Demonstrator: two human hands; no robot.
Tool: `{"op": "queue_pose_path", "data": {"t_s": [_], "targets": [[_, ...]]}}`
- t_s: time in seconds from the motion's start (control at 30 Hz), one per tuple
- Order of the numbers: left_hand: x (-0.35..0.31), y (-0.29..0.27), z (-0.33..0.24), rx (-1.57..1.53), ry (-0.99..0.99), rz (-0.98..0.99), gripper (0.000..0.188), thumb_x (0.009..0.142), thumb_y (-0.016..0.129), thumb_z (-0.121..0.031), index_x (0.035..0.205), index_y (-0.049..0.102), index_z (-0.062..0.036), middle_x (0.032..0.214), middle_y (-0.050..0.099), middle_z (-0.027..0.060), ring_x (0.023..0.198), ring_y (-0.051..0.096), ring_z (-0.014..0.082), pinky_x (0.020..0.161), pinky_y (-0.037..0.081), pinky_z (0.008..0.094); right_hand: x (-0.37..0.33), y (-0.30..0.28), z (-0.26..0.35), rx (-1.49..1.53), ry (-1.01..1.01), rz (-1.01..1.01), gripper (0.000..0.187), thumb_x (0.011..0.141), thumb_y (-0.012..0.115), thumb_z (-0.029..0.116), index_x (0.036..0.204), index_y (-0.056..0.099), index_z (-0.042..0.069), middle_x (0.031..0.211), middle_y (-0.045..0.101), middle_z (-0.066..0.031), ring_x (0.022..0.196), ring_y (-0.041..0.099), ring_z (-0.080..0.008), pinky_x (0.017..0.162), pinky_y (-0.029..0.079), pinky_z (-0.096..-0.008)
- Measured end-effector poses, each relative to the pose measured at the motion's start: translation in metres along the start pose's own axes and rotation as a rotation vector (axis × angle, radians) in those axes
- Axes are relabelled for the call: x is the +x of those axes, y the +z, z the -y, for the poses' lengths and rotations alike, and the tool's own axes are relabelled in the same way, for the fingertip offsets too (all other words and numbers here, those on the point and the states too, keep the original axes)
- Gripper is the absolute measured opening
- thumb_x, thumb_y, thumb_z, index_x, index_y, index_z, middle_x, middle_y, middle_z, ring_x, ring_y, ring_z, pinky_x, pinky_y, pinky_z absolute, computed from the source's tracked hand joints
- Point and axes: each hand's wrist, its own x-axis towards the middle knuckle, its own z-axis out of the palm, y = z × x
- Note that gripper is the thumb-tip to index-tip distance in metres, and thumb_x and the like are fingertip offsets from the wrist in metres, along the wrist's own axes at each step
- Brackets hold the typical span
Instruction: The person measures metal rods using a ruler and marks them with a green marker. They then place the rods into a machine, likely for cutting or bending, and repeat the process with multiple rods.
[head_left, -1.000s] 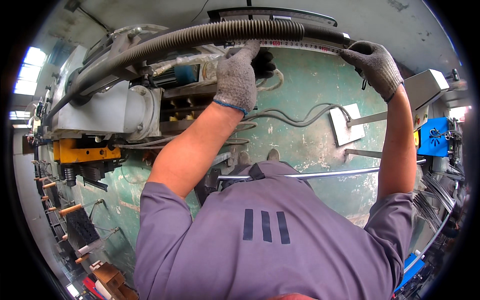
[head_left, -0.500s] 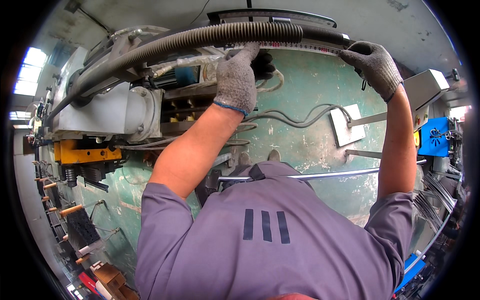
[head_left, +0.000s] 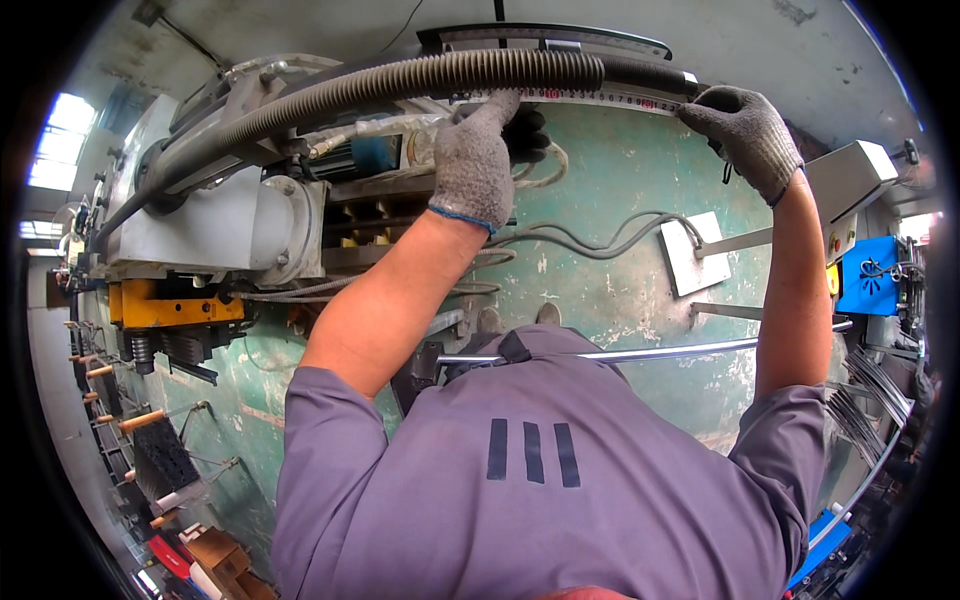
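Already extended along ribbed hose (head_left: 430, 75): tape measure (head_left: 612, 99) | left hand (head_left: 474, 168) below hose, right hand (head_left: 748, 138) at its right end, both pinching tape | neither released

From where I stood, the left hand (head_left: 475, 165) hid a stretch of the measuring tape (head_left: 610, 99), whose finest marks were too small to read. The grey shirt (head_left: 640, 450), cut off at the near side, concealed the legs.

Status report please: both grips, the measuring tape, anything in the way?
Left grip at the measuring tape, hold unclear. Right grip closed on its visible right end. Tape spans between; ribbed hose close alongside, left grip partly covering tape.
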Motion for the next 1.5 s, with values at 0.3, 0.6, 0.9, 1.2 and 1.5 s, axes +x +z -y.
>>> {"op": "queue_pose_path", "data": {"t_s": [0.3,0.6,0.9,1.2,1.5], "targets": [[-0.001,0.001,-0.001,0.003,-0.008,-0.002,0.025,0.11,0.066,-0.023,0.114,0.073,0.0015,0.092,0.077,0.0152,0.075,0.072,0.0282,0.069,0.061,0.0418,-0.001,0.0,0.002,-0.023,0.02,-0.009,0.05,0.096,0.079,0.051,0.111,0.083,0.004,0.08,0.071,-0.0054,0.07,0.065,-0.0136,0.063,0.054,-0.0314],[0.0,0.0,-0.001,0.015,-0.01,-0.001,0.024,0.11,0.067,-0.023,0.111,0.072,0.0008,0.091,0.076,0.0153,0.075,0.072,0.0285,0.07,0.06,0.0416,-0.003,0.0,0.0,0.046,0.005,0.006,0.045,0.096,0.08,0.046,0.107,0.082,0.003,0.078,0.07,-0.0043,0.068,0.065,-0.0134,0.064,0.055,-0.0319],[-0.005,-0.015,0.019,0.097,-0.028,-0.016,0.025,0.108,0.07,-0.023,0.108,0.072,0.0012,0.09,0.077,0.0142,0.076,0.075,0.0262,0.068,0.06,0.0382,-0.046,0.056,0.02,0.199,0.146,0.083,0.045,0.092,0.086,0.044,0.104,0.08,0.001,0.08,0.074,-0.006,0.072,0.067,-0.0139,0.07,0.055,-0.0327],[-0.033,-0.007,0.044,0.253,-0.025,0.052,0.016,0.103,0.076,-0.017,0.105,0.075,-0.0008,0.095,0.075,0.0066,0.083,0.072,0.0192,0.072,0.062,0.0348,-0.078,0.12,0.068,0.744,0.126,0.087,0.075,0.089,0.089,0.043,0.144,0.066,-0.003,0.12,0.078,-0.0182,0.101,0.075,-0.0201,0.087,0.062,-0.0338],[-0.031,-0.017,0.037,0.026,-0.152,0.1,0.019,0.104,0.074,-0.016,0.114,0.075,-0.0009,0.098,0.074,0.009,0.084,0.073,0.0222,0.076,0.064,0.0368,-0.029,0.032,0.098,-0.258,-0.77,-0.741,0.04,0.089,0.088,0.027,0.123,0.075,0.01,0.113,0.077,-0.0175,0.096,0.075,-0.0403,0.08,0.061,-0.051]]}}
